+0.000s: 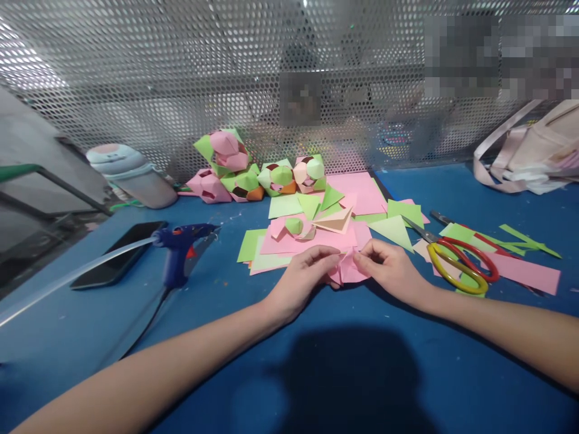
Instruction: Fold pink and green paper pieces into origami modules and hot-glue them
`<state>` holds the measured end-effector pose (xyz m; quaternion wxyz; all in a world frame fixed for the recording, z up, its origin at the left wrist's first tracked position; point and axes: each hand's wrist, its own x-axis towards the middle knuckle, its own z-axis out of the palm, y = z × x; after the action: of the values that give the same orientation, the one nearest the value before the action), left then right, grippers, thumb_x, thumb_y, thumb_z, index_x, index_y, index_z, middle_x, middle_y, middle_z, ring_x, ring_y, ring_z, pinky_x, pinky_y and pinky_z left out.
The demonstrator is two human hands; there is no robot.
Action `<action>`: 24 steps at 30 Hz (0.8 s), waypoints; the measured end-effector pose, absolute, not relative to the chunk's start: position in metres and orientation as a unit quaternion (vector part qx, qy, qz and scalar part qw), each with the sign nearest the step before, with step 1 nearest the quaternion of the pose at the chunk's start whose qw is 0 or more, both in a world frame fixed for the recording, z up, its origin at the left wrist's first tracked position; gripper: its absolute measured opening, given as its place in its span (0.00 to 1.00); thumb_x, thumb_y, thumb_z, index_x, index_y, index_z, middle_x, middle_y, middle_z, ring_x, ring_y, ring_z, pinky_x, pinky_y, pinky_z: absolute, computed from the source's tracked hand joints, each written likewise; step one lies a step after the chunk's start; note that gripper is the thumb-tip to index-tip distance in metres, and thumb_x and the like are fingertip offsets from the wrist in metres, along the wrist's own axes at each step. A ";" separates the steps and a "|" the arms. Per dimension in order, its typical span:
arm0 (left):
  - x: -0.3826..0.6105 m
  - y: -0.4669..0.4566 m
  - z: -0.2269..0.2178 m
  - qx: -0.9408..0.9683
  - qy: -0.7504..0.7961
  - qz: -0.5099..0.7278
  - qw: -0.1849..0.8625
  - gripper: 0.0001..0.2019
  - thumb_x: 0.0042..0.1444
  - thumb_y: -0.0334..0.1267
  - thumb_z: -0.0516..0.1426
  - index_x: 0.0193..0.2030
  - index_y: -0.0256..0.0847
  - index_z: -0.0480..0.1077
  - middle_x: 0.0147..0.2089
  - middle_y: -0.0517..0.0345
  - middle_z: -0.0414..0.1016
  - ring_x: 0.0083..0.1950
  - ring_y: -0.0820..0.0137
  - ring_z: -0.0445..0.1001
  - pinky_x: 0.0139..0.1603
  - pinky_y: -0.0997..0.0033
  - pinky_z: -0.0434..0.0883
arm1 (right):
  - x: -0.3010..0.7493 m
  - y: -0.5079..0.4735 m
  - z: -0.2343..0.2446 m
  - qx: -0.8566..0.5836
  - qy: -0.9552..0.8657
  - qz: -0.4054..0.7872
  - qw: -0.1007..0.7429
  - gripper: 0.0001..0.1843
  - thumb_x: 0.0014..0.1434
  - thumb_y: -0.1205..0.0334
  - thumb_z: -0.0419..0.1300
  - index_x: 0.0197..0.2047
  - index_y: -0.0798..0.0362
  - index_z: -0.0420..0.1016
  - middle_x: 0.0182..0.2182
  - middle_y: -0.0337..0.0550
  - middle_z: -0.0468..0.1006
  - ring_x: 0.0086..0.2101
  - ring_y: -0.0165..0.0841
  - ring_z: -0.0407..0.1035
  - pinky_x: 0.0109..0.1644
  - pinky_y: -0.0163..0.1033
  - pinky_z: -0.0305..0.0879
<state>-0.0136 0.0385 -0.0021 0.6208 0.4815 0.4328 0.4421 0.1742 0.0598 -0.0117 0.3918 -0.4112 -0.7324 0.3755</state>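
Note:
A small piece of folded pink paper [349, 269] is pinched between my two hands, just above the blue table. My left hand [312, 269] is closed on its left edge, thumb on top. On the other edge, my right hand [388, 265] grips the paper between thumb and fingers. Right behind them lie pink and green sheets [289, 240] in a loose pile. A small folded piece with a green centre [294, 226] and a peach folded paper [335, 220] rest on that pile.
To the right lie scissors [458, 256] with red and yellow handles among paper strips [527, 272]. A blue glue gun [177, 253] and a phone [118, 256] are at left. Several folded paper shapes [242, 181], a cup [136, 178] and a bag [543, 144] stand by the perforated metal panel [203, 90].

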 end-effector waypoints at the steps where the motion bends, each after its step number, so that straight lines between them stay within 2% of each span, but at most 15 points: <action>1: -0.013 0.038 -0.001 0.492 0.439 0.432 0.615 0.12 0.52 0.39 0.61 0.42 0.37 0.71 0.35 0.59 0.71 0.30 0.75 0.71 0.34 0.71 0.73 | 0.174 0.059 -0.011 -0.411 -0.734 0.371 0.393 0.12 0.61 0.59 0.56 0.27 0.54 0.66 0.23 0.35 0.68 0.26 0.26 0.61 0.30 0.32 0.59; 5: -0.009 0.035 0.000 0.538 0.463 0.401 0.579 0.11 0.51 0.41 0.61 0.39 0.37 0.70 0.31 0.62 0.70 0.27 0.77 0.67 0.29 0.76 0.69 | 0.172 0.057 -0.011 -0.395 -0.745 0.366 0.394 0.11 0.60 0.60 0.57 0.27 0.54 0.68 0.22 0.35 0.69 0.24 0.25 0.61 0.27 0.31 0.58; 8: -0.006 0.034 0.000 0.548 0.483 0.394 0.558 0.10 0.53 0.41 0.60 0.36 0.36 0.70 0.29 0.62 0.69 0.27 0.77 0.66 0.28 0.77 0.66 | 0.171 0.057 -0.011 -0.370 -0.760 0.360 0.394 0.05 0.59 0.61 0.59 0.35 0.54 0.71 0.26 0.36 0.71 0.26 0.26 0.63 0.29 0.32 0.60; 10: -0.005 0.033 0.000 0.564 0.494 0.389 0.536 0.08 0.52 0.39 0.60 0.35 0.36 0.70 0.29 0.62 0.69 0.27 0.77 0.65 0.28 0.77 0.64 | 0.169 0.057 -0.011 -0.354 -0.774 0.339 0.400 0.06 0.57 0.63 0.61 0.38 0.54 0.73 0.29 0.38 0.71 0.29 0.27 0.64 0.32 0.33 0.61; 13: -0.004 0.032 0.000 0.596 0.499 0.375 0.505 0.06 0.53 0.37 0.59 0.34 0.36 0.70 0.27 0.63 0.68 0.26 0.77 0.63 0.27 0.77 0.62 | 0.168 0.057 -0.012 -0.341 -0.780 0.326 0.411 0.03 0.58 0.64 0.60 0.33 0.54 0.73 0.28 0.38 0.71 0.29 0.27 0.64 0.33 0.34 0.61; 16: -0.003 0.031 -0.001 0.604 0.503 0.369 0.496 0.07 0.53 0.38 0.58 0.34 0.36 0.70 0.26 0.64 0.68 0.25 0.77 0.63 0.27 0.76 0.61 | 0.169 0.057 -0.012 -0.334 -0.778 0.335 0.414 0.09 0.60 0.65 0.57 0.28 0.55 0.72 0.25 0.37 0.70 0.27 0.27 0.64 0.33 0.34 0.60; 24: -0.005 0.032 -0.003 0.614 0.504 0.376 0.478 0.08 0.54 0.39 0.58 0.34 0.35 0.70 0.28 0.62 0.70 0.27 0.77 0.64 0.28 0.76 0.61 | 0.171 0.058 -0.012 -0.329 -0.776 0.346 0.411 0.09 0.61 0.62 0.58 0.31 0.54 0.75 0.27 0.39 0.73 0.29 0.28 0.67 0.34 0.36 0.62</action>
<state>-0.0048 0.0323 -0.0027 0.4780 0.6137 0.5038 0.3756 0.1713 0.0576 -0.0122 0.4113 -0.3286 -0.7765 0.3462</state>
